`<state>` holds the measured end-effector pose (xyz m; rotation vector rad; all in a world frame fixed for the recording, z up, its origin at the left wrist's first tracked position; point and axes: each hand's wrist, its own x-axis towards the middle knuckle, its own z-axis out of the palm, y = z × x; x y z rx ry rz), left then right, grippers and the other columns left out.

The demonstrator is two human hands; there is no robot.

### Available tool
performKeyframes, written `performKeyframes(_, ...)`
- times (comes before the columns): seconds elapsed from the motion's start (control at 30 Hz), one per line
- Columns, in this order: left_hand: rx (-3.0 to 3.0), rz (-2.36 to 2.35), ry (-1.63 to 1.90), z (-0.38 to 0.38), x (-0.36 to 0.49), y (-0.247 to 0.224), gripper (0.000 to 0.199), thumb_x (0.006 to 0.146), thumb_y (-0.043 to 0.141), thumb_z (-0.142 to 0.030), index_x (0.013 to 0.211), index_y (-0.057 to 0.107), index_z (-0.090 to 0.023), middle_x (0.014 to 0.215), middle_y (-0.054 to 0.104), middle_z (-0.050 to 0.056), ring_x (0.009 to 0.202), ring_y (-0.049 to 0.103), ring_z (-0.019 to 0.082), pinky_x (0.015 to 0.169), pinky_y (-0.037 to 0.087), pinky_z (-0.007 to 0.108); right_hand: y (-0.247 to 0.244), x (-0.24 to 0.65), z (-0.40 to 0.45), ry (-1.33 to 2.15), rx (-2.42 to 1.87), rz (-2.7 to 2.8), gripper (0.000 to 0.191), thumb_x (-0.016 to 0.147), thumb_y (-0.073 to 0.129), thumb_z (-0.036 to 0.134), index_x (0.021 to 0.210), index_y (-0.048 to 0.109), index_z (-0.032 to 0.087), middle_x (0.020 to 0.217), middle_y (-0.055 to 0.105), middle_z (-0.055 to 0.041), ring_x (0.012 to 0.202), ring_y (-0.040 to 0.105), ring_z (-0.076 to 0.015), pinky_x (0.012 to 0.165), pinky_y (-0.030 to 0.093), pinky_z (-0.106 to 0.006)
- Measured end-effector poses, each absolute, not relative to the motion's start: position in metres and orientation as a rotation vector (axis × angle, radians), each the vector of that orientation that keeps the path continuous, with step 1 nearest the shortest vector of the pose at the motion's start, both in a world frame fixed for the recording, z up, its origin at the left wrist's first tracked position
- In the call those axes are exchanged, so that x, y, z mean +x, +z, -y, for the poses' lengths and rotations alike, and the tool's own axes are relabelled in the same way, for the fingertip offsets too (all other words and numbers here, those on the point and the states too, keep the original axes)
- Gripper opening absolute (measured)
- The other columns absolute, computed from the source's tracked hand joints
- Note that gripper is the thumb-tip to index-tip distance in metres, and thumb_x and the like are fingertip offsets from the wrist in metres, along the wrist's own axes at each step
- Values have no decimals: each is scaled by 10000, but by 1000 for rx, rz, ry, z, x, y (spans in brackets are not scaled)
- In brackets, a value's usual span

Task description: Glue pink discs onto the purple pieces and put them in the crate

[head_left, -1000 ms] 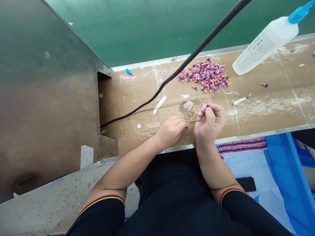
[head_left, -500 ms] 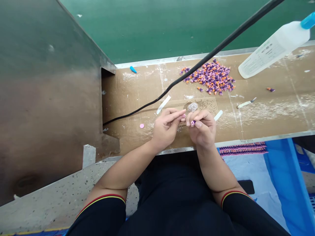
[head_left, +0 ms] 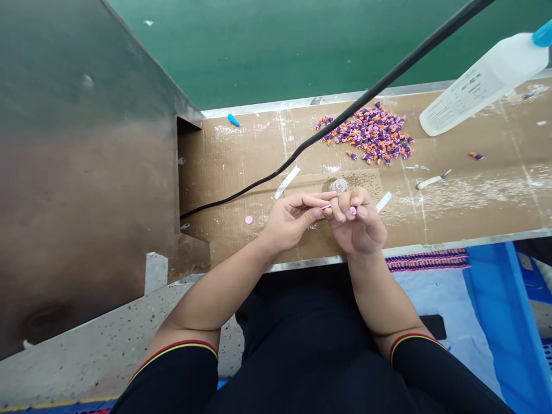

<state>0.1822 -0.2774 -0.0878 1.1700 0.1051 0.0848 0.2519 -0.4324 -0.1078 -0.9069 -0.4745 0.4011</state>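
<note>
Above the cardboard-covered bench (head_left: 241, 167), a small purple-and-pink piece (head_left: 352, 211) is pinched by the right hand (head_left: 357, 224), and a thin pink sliver (head_left: 326, 206) is gripped between thumb and forefinger of the left hand (head_left: 288, 221), just beside a clear plastic cup (head_left: 338, 186).

A black cable (head_left: 336, 121) crosses the cardboard-covered bench (head_left: 233, 172) beside a heap of purple and orange pieces (head_left: 366, 135). A white plastic bottle (head_left: 478, 83) with a blue cap lies at the right, near a small white-handled knife (head_left: 431, 181). A blue crate (head_left: 487, 287) sits below the front edge.
</note>
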Motion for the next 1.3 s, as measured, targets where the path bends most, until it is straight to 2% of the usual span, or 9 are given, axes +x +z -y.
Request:
performKeyframes(0.1,1156,-212,143,283,182,-88,407,847,964,-552,962,850,-179,1147,841,146,1089,824,270,1024,680,402,-108,247,425,342,-863,415,232,978,847,490,954,697,314,725,576,61,703,629,-157,860,692,-394)
performKeyframes(0.2,1108,-325,257,288,183,-91,471,823,966,-602,976,825,-179,1050,849,126,939,826,213,918,681,327,-111,241,420,209,-948,373,195,979,862,486,1010,756,326,800,689,47,732,678,-146,730,672,-311)
performKeyframes(0.3,1037,-399,311,291,185,-92,498,771,999,-608,972,824,-187,966,845,100,884,814,190,829,668,280,-112,235,418,39,-1141,367,187,979,867,469,1051,792,314,875,764,25,722,717,-139,635,637,-267)
performKeyframes(0.47,921,-421,240,289,187,-89,459,666,1072,-548,880,868,-197,863,821,67,824,782,143,787,633,217,-108,230,415,-207,-1406,501,92,1026,802,304,1115,821,292,1033,829,-21,928,809,-183,804,694,-338)
performKeyframes(0.57,868,-437,200,288,188,-87,442,622,1095,-521,844,876,-208,853,820,57,786,751,122,757,617,208,-107,230,413,-331,-1513,596,97,1031,770,233,1098,819,283,1021,836,-24,929,809,-188,819,696,-363)
performKeyframes(0.83,921,-436,210,289,187,-87,431,624,1092,-536,857,891,-234,919,842,77,771,734,115,790,628,226,-109,230,412,-402,-1612,609,74,1027,756,232,1064,805,272,991,827,-40,902,804,-198,734,703,-354)
performKeyframes(1.13,1000,-456,272,292,187,-87,450,624,1076,-591,836,886,-242,819,805,55,746,715,133,791,624,273,-109,228,410,-396,-1621,583,57,1036,748,258,1051,799,276,966,813,-33,880,790,-191,705,685,-336)
performKeyframes(1.3,1010,-500,331,287,188,-91,446,641,1073,-578,869,882,-245,923,834,68,875,765,155,773,598,248,-100,249,434,-487,-1811,602,111,1054,707,266,1083,813,275,989,822,-48,908,791,-224,769,683,-396)
